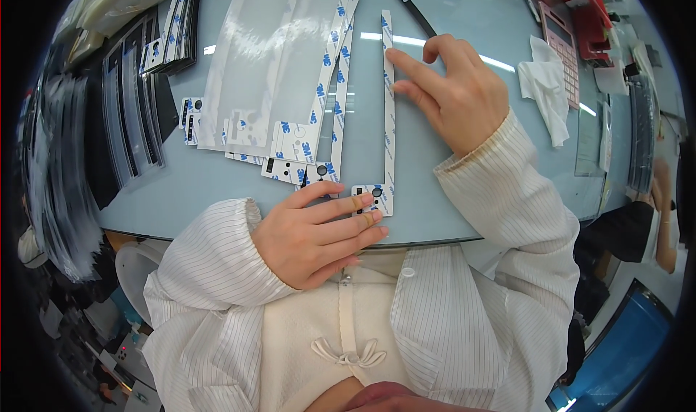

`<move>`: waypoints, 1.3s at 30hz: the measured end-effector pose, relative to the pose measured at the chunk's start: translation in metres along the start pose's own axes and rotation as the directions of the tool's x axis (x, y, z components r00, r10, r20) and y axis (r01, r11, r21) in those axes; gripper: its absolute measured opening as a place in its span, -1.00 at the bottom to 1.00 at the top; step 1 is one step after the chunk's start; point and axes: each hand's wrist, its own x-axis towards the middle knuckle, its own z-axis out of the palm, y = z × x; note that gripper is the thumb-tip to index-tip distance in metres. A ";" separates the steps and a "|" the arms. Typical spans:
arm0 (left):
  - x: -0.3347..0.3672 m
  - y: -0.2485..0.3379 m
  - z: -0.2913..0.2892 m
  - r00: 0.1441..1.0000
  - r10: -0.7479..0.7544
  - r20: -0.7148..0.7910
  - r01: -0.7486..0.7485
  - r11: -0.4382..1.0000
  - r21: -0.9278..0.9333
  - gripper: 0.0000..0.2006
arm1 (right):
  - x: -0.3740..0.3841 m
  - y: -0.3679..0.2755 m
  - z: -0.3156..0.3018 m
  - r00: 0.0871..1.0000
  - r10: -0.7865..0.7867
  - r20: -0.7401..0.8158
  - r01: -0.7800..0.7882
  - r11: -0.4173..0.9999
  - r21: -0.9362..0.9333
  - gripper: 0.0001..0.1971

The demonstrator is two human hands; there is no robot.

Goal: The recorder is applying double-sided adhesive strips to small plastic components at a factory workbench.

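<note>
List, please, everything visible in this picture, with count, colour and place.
Tabletop: one, pale blue, centre
L-shaped strip: one, white-blue, centre
Similar strips: several, white-blue, left of centre
Translucent film: count unclear, whitish, upper centre
Stick: one, black, top
Tissue: one, white, right
Calculator: one, pink, beside tissue
Red items: several, red, upper right
Strip stacks: two, black, upper left
Clear sheets: several, greyish, left edge
Panel: one, blue, lower right
Another person's arm: one, right edge
Sleeves: two, pinstriped white, lower half
Left hand: one, bare, over strip's foot
Right hand: one, bare, at strip's long side
</note>
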 end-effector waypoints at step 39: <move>-0.009 -0.003 0.002 0.997 0.022 -0.075 -0.014 0.995 0.098 -0.54 | -0.071 -0.065 -0.039 0.987 0.000 0.162 -0.055 0.939 0.338 -0.62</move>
